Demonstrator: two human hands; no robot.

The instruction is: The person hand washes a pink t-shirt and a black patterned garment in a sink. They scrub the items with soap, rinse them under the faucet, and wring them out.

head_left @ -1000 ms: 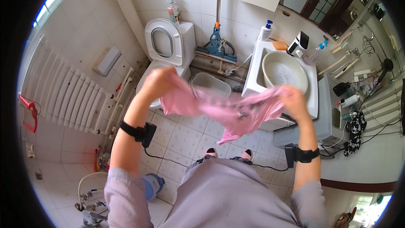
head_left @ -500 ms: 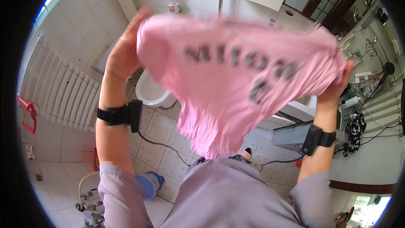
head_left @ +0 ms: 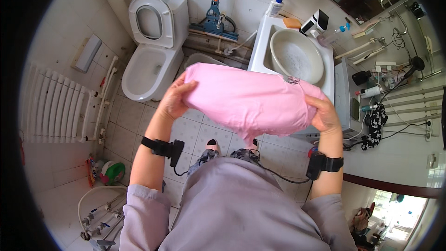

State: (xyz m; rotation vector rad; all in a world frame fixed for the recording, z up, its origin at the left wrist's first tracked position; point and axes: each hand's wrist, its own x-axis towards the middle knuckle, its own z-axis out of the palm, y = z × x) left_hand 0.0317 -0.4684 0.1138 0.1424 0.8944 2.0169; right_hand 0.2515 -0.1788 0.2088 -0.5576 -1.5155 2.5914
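Observation:
A pink shirt (head_left: 251,97) with dark lettering hangs gathered between my two hands, at waist height over the tiled floor. My left hand (head_left: 175,95) grips its left end, thumb on top. At the other end, my right hand (head_left: 324,112) is closed on the cloth, with the thumb lying over it. A fold droops from the lower middle of the shirt. Just beyond my right hand, a cream basin (head_left: 283,42) holding sudsy water sits in the white sink (head_left: 261,42). Both wrists wear black straps with cabled devices.
A toilet (head_left: 128,72) with its lid raised stands ahead on the left, near a blue mop head (head_left: 214,21). A pump bottle (head_left: 276,6) and an orange soap bar (head_left: 291,23) rest on the sink. A white radiator (head_left: 55,107) lines the left wall.
The shirt has come down and toward me, from spread wide to gathered with most lettering out of sight. My hands have lowered and drawn closer together. The toilet and basin now show.

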